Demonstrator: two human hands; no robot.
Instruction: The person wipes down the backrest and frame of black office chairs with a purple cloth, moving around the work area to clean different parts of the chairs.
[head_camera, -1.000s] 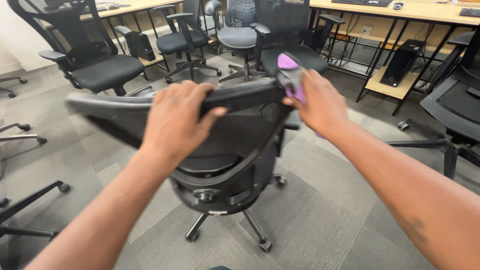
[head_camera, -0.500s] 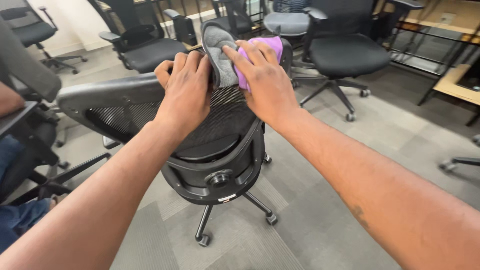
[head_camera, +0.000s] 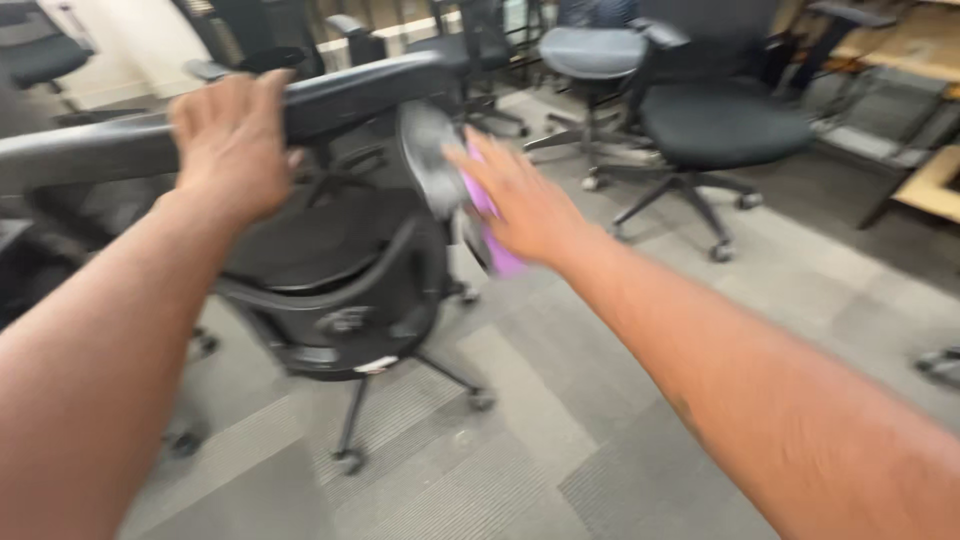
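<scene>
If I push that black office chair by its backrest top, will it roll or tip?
The black office chair probably rolls easily: it stands on castors on flat carpet. A high push may tilt it, since the left hand grips the backrest's top. The cloth under the right hand looks floppy.
</scene>
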